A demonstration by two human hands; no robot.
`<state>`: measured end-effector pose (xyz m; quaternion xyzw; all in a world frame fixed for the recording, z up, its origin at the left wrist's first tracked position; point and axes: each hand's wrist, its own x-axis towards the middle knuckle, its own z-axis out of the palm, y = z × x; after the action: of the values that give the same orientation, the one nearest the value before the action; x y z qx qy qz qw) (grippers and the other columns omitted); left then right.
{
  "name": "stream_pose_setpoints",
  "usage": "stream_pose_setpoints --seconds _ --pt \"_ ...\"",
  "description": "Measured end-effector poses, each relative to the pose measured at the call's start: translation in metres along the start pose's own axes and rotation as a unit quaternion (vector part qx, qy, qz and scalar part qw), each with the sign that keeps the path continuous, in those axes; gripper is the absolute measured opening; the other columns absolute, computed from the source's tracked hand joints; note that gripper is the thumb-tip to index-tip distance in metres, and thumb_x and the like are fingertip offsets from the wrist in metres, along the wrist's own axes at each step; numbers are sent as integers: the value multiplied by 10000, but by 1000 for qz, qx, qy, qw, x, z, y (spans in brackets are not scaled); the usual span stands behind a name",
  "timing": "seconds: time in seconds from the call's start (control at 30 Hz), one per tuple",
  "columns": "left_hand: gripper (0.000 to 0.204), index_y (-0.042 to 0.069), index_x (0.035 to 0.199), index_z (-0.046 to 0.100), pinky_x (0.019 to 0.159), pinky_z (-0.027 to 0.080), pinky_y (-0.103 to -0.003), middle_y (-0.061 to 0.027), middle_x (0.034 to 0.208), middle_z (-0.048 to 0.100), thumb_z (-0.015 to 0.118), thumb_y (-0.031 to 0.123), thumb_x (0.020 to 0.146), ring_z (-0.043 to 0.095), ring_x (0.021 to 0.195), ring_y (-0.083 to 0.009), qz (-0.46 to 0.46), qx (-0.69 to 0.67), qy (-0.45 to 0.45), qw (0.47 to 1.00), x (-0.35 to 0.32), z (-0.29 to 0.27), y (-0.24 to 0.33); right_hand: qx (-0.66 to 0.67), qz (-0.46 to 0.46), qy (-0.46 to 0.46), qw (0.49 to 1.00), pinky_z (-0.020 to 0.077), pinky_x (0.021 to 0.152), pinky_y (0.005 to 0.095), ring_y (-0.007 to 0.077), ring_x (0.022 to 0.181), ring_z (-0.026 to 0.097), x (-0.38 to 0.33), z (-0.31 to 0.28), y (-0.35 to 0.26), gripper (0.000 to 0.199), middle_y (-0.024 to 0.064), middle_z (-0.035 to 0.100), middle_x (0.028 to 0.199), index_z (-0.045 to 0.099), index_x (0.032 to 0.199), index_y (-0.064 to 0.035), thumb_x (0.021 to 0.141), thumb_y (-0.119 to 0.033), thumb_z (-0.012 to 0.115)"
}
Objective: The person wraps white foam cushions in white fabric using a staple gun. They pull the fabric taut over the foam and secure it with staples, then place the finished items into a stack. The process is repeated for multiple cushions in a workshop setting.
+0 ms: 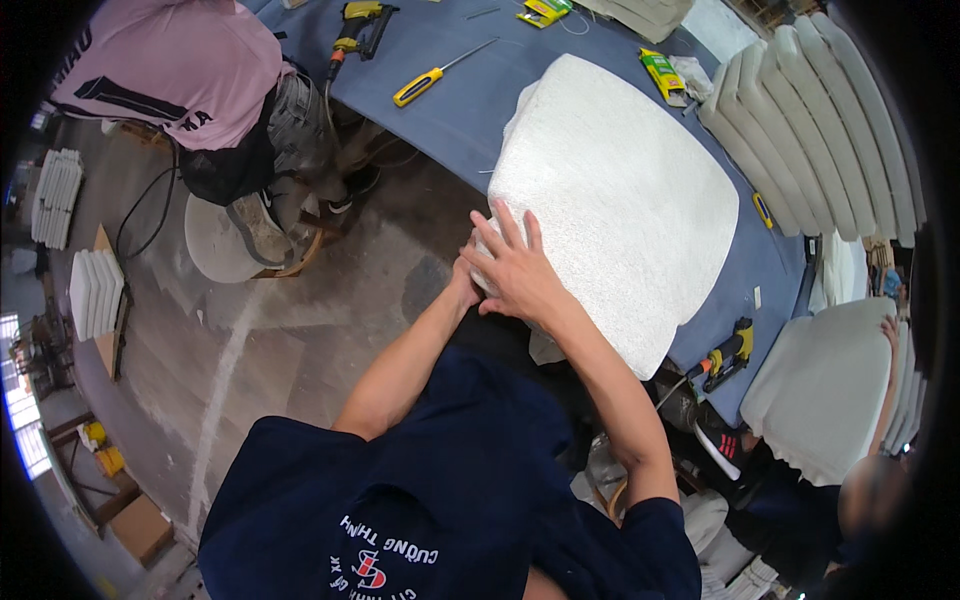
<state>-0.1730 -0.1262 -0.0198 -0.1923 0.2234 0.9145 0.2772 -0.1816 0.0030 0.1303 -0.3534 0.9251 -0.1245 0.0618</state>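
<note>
A large white fuzzy cushion [620, 200] lies flat on a blue-covered table [450, 110], its near corner hanging over the table's edge. My right hand [515, 270] rests flat on that near corner, fingers spread and pressing down. My left hand [464, 285] sits just beside and under it, gripping the cushion's edge; its fingers are mostly hidden by the right hand.
A yellow-handled screwdriver [425, 85] and a yellow power tool [355, 30] lie on the table's far side. Stacked white cushions [810, 120] stand at the right. Another yellow tool [730, 355] sits at the table's near edge. A person in pink [170, 60] sits left; another person holds a white cushion [820, 390] at the right.
</note>
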Motion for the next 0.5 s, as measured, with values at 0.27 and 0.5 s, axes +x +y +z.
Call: stream_pose_setpoints --seconds 0.27,0.5 --pt "678 137 1553 501 998 598 -450 -160 1415 646 279 620 1134 671 1273 -301 42 18 24 999 17 -38 -6 105 -38 6 994 159 1264 692 380 1609 242 17 26 13 599 35 558 1537 730 1238 -207 698 -358 939" --pt "597 124 1538 504 969 612 -450 -144 1377 670 319 543 1155 714 1172 -287 67 40 37 996 30 -46 -8 62 -29 -2 998 193 1272 641 318 1565 361 18 30 11 369 25 674 1368 739 1137 -160 806 -274 855"
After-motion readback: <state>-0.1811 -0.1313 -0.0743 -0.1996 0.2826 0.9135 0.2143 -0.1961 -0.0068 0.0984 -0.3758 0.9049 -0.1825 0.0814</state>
